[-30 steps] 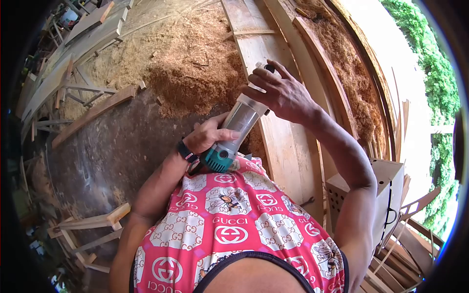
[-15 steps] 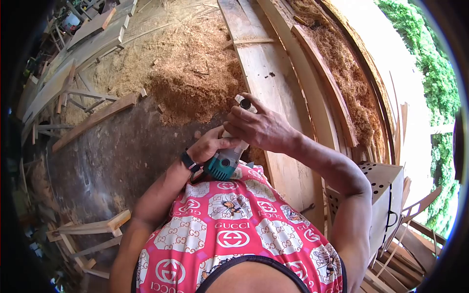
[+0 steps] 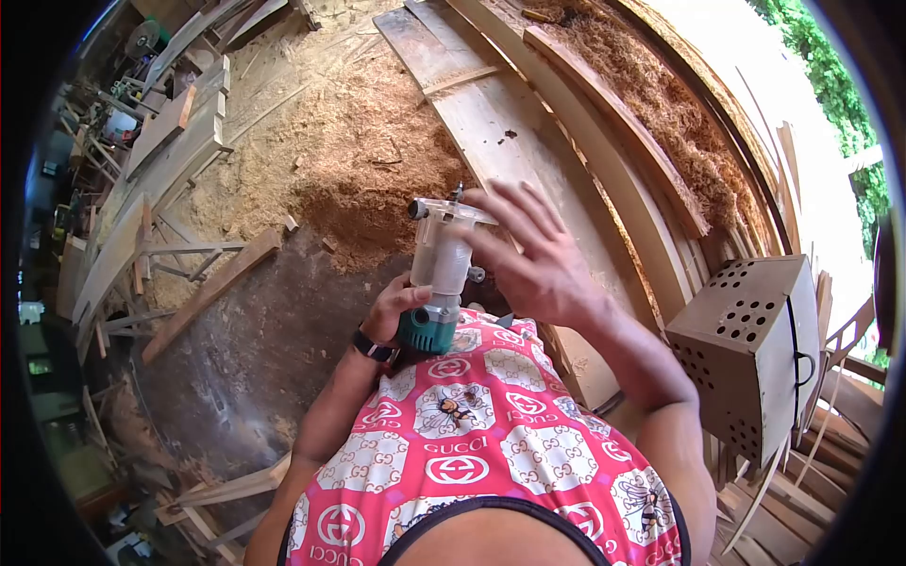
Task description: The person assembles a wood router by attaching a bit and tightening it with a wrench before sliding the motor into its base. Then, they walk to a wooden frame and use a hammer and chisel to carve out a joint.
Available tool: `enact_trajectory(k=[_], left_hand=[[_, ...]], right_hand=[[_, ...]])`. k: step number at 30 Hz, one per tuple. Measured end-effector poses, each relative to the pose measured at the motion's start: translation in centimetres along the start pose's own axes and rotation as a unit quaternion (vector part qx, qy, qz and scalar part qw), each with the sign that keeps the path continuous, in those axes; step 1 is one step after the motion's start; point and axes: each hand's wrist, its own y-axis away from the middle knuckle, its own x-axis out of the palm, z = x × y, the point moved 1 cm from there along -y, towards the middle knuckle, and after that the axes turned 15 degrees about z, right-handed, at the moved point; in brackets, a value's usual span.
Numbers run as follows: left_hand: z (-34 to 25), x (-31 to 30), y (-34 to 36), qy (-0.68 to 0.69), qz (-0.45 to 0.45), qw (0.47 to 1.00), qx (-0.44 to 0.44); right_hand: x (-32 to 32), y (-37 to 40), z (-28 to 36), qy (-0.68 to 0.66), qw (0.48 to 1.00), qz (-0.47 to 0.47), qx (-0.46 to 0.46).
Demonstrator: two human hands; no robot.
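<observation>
A trim router [image 3: 427, 332] with a teal motor end stands base-up in front of my shirt. My left hand [image 3: 389, 307] is wrapped around its body, thumb across the front. The router's clear plastic base [image 3: 440, 253] points away from me, and a thin metal bit [image 3: 460, 191] sticks out of its flat end. Beside the base, my right hand [image 3: 545, 264] has its fingers stretched out and apart, slightly smeared by motion. Those fingertips overlap the base's right edge in this view. A small knob [image 3: 476, 274] shows on the base's side.
Long boards [image 3: 500, 123] run along the right of a heaped sawdust pile [image 3: 368, 174]. A perforated box [image 3: 736, 349] stands by my right arm. Wooden frames [image 3: 184, 255] and a loose timber [image 3: 212, 297] lie to the left on the dark floor [image 3: 245, 368].
My right hand has uncurled from the router's base and moved slightly right, uncovering the clear base and bit. My left hand keeps its hold on the body. The camera view has shifted.
</observation>
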Motion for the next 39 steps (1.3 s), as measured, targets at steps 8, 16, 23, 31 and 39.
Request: enact_trajectory(k=[8,16,23,31,39], left_hand=[[-0.5,0.2,-1.1,0.070,0.128,0.989,-0.010],[-0.6,1.9,-2.6,-0.021,0.121,0.990,-0.065],[-1.8,3.4,-3.8,-0.105,0.185,0.973,-0.085],[-2.6,4.2,-4.1,-0.080,0.209,0.968,-0.114],[-1.3,3.3,-1.8,-0.043,0.155,0.986,-0.039]], right_hand=[[5.9,5.0,2.2,-0.566,0.756,-0.184,0.272],[7.2,5.1,5.1,-0.677,0.688,-0.156,0.212],[4.0,5.4,6.7,-0.543,0.778,-0.144,0.281],[3.8,5.9,6.1,-0.567,0.756,-0.184,0.269],[3.2,4.1,6.5,-0.480,0.829,-0.085,0.275]])
